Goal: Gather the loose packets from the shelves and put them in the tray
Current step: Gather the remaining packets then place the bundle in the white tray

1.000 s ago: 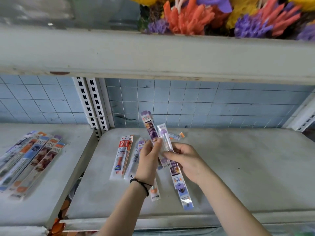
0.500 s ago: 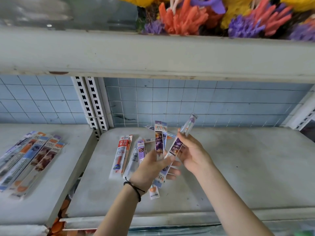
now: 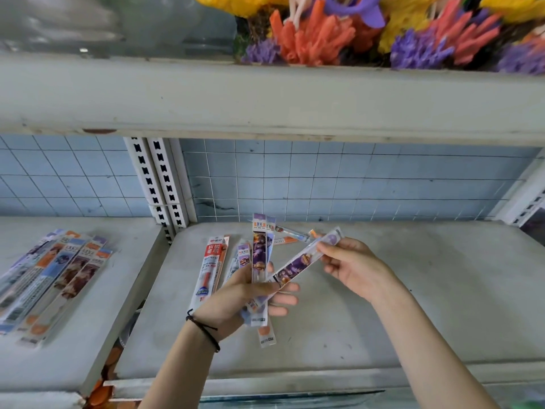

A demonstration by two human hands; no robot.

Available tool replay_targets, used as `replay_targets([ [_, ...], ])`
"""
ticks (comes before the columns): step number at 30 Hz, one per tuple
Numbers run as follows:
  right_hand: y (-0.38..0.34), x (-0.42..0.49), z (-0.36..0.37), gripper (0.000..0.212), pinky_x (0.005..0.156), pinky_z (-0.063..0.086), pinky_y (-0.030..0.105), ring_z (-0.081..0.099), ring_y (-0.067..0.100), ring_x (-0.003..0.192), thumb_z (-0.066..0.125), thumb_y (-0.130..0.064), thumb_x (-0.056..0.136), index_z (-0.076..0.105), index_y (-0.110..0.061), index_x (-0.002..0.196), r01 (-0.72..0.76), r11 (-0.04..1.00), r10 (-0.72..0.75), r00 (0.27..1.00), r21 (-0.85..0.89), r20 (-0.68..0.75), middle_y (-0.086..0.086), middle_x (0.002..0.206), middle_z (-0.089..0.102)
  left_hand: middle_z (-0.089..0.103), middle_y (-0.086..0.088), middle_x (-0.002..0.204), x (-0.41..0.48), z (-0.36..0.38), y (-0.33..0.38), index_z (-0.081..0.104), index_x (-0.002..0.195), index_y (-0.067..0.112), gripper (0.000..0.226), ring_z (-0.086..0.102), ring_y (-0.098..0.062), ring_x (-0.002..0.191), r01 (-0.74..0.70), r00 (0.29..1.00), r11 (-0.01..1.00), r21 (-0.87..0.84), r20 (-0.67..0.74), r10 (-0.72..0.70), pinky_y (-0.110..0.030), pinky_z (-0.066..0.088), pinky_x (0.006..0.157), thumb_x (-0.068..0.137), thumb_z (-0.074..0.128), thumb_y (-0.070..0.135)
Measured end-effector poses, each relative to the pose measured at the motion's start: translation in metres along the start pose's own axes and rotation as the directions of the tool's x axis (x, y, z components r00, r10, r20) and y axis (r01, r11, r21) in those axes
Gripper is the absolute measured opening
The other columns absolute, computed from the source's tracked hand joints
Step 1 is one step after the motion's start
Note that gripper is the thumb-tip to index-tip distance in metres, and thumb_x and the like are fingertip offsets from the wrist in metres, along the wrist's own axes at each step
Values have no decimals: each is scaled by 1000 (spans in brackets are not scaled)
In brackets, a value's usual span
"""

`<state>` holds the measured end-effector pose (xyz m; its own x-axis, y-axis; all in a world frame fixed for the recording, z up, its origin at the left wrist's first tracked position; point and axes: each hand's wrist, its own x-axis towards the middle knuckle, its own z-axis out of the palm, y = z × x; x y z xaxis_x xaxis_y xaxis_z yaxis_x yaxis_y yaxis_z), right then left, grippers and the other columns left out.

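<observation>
My left hand [image 3: 236,302] grips a few long, narrow purple packets [image 3: 259,249] that stand upright above the grey shelf [image 3: 383,305]. My right hand [image 3: 351,267] pinches the upper end of another purple packet [image 3: 300,261], which slants down to the left hand's fingers. A red packet [image 3: 211,267] and other loose packets [image 3: 236,261] lie on the shelf left of my left hand. One thin packet [image 3: 292,233] lies near the back wall. No tray is in view.
Several more long packets [image 3: 56,278] lie fanned on the neighbouring shelf at the left. A slotted white upright [image 3: 160,184] divides the two shelves. Above runs a thick shelf edge [image 3: 265,98] carrying bright coral-like ornaments [image 3: 368,31]. Blue tiles [image 3: 339,178] form the back wall.
My right hand turned its packet from pointing down to slanting up-right, its lower end now at my left hand, which holds a bunch upright. The view shifted slightly.
</observation>
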<state>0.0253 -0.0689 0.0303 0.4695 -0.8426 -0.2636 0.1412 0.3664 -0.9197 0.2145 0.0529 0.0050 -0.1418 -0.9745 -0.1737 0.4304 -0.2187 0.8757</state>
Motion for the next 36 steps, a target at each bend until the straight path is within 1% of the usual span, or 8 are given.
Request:
replay_targets([
  [3, 0, 0, -5, 18, 44, 43, 17, 57, 6, 54, 70, -1, 71, 69, -10, 87, -9, 998, 10, 1000, 63, -8, -2, 62, 65, 62, -29, 120, 1, -2, 1, 47, 96, 10, 25, 63, -44, 105, -1, 999, 980, -201, 40, 10, -39, 60, 71, 79, 65, 6],
  [7, 5, 2, -4, 14, 46, 47, 16, 59, 7, 50, 68, 2, 75, 70, -10, 82, -13, 957, 44, 994, 290, -101, -1, 61, 65, 59, -30, 124, 5, -3, -1, 54, 118, -3, 70, 57, -45, 115, -187, 982, 930, -316, -71, 174, -39, 56, 86, 64, 85, 29],
  [11, 23, -2, 14, 17, 49, 53, 15, 66, 9, 52, 69, -3, 69, 65, -10, 85, -65, 837, 127, 989, 543, -77, 3, 67, 71, 63, -19, 126, 18, 6, -7, 62, 113, 2, 44, 56, -33, 121, -337, 921, 920, -201, -273, 277, -43, 47, 100, 75, 76, 20],
  [18, 60, -14, 53, 15, 48, 36, 21, 54, 12, 55, 72, -8, 79, 60, -15, 74, -16, 998, 15, 1000, -53, -18, 1, 62, 63, 72, -11, 110, 35, 21, -11, 70, 108, 8, 35, 64, -29, 110, -301, 837, 947, 111, -446, 318, -53, 44, 100, 97, 47, 32],
  [22, 54, -13, 49, 9, 47, 34, 20, 52, 8, 54, 72, -16, 81, 64, -11, 80, 26, 974, -6, 996, -227, 88, -3, 63, 64, 74, -8, 75, 33, 21, -5, 55, 93, -4, 31, 72, -22, 68, -329, 796, 940, 87, -511, 326, -28, 51, 50, 98, 46, 25],
  [25, 41, 3, 37, 14, 47, 37, 17, 54, 9, 57, 69, -22, 85, 67, -9, 83, 87, 933, -81, 996, -349, 31, -3, 69, 68, 60, -3, 53, 26, 8, -1, 50, 86, 9, 22, 59, -17, 41, -387, 744, 919, 69, -565, 356, -23, 46, 37, 98, 45, 27],
  [30, 36, 71, 12, 19, 78, 45, 25, 65, 20, 95, 61, -18, 88, 71, -14, 103, 179, 587, -460, 876, -789, -143, 2, 101, 72, 41, 1, 42, 18, -7, 1, 46, 88, 12, 30, 35, -13, 30, -387, 731, 915, 111, -568, 378, -17, 31, 36, 100, 37, 38],
  [36, 50, 116, 7, 36, 96, 39, 34, 48, 24, 124, 40, -31, 97, 55, -28, 130, 152, 61, -327, 937, -986, 124, -1, 133, 57, 36, 0, 44, 17, -17, 0, 47, 92, 11, 35, 32, -15, 34, -391, 747, 918, 64, -561, 357, -22, 31, 38, 96, 40, 44],
])
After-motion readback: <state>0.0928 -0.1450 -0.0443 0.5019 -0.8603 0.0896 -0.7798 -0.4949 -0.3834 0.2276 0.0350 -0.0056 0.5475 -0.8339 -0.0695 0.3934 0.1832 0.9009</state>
